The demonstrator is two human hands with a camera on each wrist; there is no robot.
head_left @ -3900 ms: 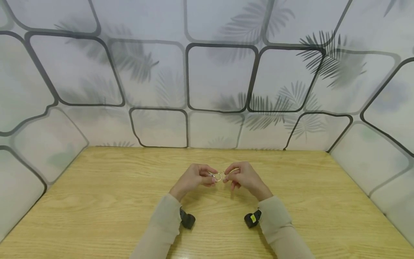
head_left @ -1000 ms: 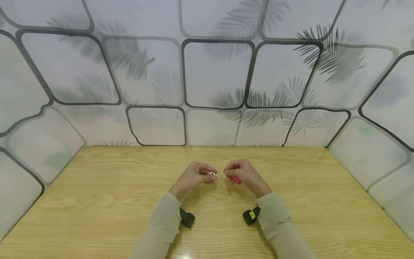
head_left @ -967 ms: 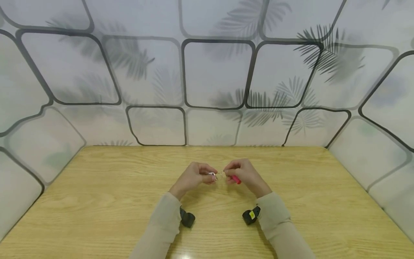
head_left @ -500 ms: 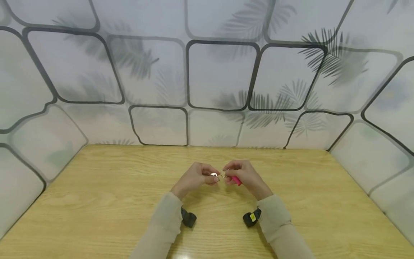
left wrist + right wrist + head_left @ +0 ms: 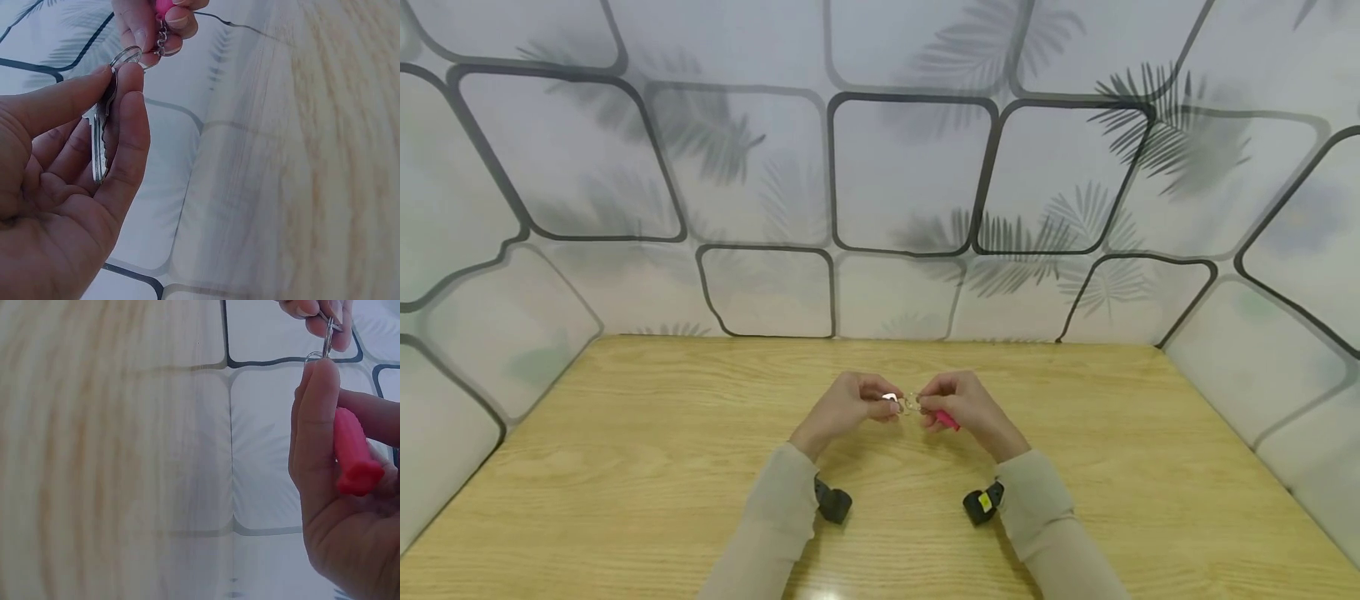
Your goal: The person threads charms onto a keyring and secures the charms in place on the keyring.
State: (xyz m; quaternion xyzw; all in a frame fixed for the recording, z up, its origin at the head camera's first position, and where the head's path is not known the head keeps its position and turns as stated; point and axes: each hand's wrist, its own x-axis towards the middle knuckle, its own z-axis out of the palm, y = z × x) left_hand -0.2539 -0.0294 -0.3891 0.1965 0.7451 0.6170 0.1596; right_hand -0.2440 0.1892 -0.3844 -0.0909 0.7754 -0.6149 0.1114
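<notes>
My left hand (image 5: 844, 408) pinches a silver key (image 5: 99, 147) between thumb and fingers, its toothed blade pointing down toward the palm in the left wrist view. A metal split ring (image 5: 130, 47) rises from the key's head. Facing it, my right hand (image 5: 967, 408) holds a pink rubbery keychain charm (image 5: 356, 453) against the palm. The charm's short chain (image 5: 162, 40) runs down to the right fingertips, which pinch a thin ring (image 5: 311, 354). The rings meet and overlap between both hands, above the table; their exact linking is hidden by the fingertips.
The wood-grain table (image 5: 647, 467) spreads under both forearms. Behind it stands a pale wall (image 5: 910, 179) with dark outlines and leaf patterns, and similar panels rise at both sides. Small black wrist cameras (image 5: 833, 504) are strapped at the sleeves.
The pink charm, unseen in the oldest head frame, shows below the right fingers from one second ago onward. Both hands keep nearly the same place, with small shifts of the rings between the fingertips.
</notes>
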